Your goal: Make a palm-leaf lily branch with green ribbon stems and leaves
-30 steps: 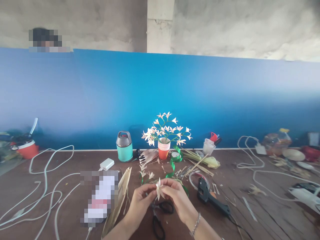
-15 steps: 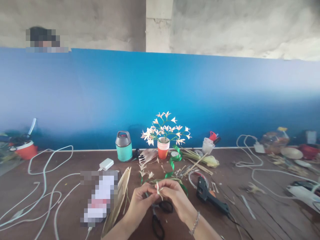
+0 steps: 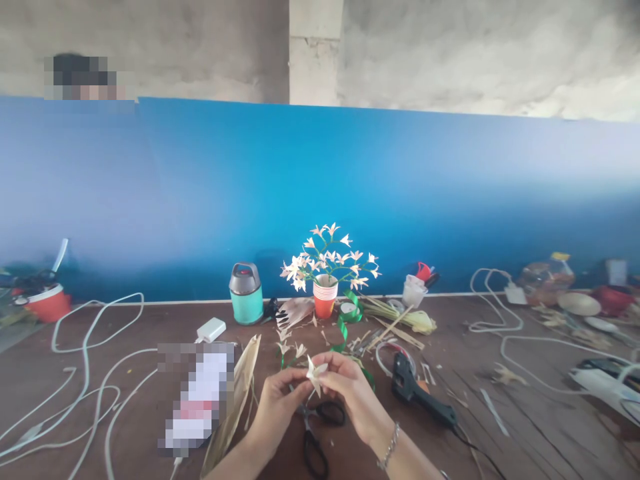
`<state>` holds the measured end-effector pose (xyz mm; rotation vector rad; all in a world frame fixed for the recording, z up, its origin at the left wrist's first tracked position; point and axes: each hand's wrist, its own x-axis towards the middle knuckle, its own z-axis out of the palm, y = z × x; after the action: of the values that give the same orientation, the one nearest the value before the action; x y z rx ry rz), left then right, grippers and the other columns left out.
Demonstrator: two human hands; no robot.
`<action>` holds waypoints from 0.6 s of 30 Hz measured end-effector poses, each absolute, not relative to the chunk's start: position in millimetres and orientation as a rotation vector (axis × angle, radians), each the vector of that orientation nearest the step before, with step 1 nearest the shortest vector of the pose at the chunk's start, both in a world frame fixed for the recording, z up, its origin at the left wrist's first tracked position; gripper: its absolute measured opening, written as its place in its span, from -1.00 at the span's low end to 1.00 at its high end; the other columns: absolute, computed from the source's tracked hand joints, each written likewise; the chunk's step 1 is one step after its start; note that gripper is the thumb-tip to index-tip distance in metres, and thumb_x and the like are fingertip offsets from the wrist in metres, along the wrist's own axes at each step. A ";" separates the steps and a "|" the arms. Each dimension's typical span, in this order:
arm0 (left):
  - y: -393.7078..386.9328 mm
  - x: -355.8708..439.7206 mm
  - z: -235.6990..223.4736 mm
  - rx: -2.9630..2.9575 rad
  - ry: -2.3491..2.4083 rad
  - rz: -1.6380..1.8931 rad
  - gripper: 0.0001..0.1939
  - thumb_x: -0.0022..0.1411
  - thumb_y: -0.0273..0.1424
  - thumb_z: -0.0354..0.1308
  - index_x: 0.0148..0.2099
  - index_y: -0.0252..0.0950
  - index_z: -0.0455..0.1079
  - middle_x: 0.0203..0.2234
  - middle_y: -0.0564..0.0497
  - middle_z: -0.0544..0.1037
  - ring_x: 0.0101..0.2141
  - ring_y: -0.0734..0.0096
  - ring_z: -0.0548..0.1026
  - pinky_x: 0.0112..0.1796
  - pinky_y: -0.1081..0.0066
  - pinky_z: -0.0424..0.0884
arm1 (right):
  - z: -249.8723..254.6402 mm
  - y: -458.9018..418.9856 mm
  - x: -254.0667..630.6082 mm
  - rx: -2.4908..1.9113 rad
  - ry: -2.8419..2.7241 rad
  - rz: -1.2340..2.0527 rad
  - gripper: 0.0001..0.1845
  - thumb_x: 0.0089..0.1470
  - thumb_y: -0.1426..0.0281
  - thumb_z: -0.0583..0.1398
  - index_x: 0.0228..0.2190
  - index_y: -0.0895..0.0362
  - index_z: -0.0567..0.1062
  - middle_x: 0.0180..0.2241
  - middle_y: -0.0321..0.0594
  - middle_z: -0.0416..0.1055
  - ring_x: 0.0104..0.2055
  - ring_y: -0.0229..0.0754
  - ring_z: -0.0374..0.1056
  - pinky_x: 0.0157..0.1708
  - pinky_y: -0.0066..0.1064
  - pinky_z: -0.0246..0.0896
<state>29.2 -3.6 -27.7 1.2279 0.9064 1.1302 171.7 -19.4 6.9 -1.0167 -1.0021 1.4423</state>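
Note:
Between my two hands is a small cream flower (image 3: 315,376) with pointed petals, its face turned toward me. My left hand (image 3: 281,400) pinches it from the left, thumb and forefinger closed. From the other side, my right hand (image 3: 350,387) is closed on its petals. Black-handled scissors (image 3: 316,453) lie on the table just beneath my hands. Beyond them, loose cream flowers (image 3: 284,347) and green ribbon (image 3: 341,337) lie on the table. An orange paper cup (image 3: 325,303) farther back holds a spray of similar flowers (image 3: 330,257) on green stems.
A black glue gun (image 3: 423,397) lies right of my hands, its cord trailing forward. Dried husk (image 3: 240,393) and a blurred-out power strip (image 3: 197,400) are at left. A teal flask (image 3: 247,300) stands behind. White cables (image 3: 87,360) loop across the brown table. A blue partition (image 3: 200,193) rises behind.
The flower in my fingers has turned and its petals now show spread, facing me more. Both hands stay at nearly the same spot.

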 end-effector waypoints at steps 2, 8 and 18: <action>-2.5 29.3 -30.0 1.265 0.937 1.138 -0.80 -0.05 -0.29 0.27 -0.38 -0.31 0.52 -0.47 -0.05 0.58 -0.40 0.31 0.46 -0.32 0.41 0.33 | 4.0 -18.6 172.2 -1.014 -0.986 1.441 -0.79 -0.22 0.46 0.23 -0.40 0.20 0.47 -0.60 -0.35 0.33 -0.59 -0.37 0.11 -0.56 -0.52 -0.04; -2.3 28.7 -30.4 1.390 1.012 1.159 -0.81 0.00 -0.29 0.21 -0.42 -0.32 0.50 -0.54 -0.01 0.54 -0.47 0.38 0.42 -0.40 0.47 0.31 | -1.3 -15.6 173.6 -1.017 -0.906 1.438 -0.75 -0.22 0.49 0.22 -0.36 0.20 0.45 -0.56 -0.32 0.38 -0.56 -0.36 0.16 -0.54 -0.52 0.01; -3.0 30.9 -20.3 1.031 0.977 1.133 -0.73 0.00 -0.22 0.21 -0.50 -0.34 0.38 -0.68 0.06 0.47 -0.62 0.59 0.29 -0.55 0.59 0.17 | -2.4 -8.1 179.7 -1.177 -0.988 1.262 -0.78 -0.11 0.33 0.17 -0.36 0.18 0.44 -0.61 -0.34 0.35 -0.59 -0.33 0.20 -0.58 -0.52 0.02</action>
<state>30.9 -3.0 -20.3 1.0313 0.9772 1.1329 179.7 -8.1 -2.4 -1.1771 -0.9885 1.2622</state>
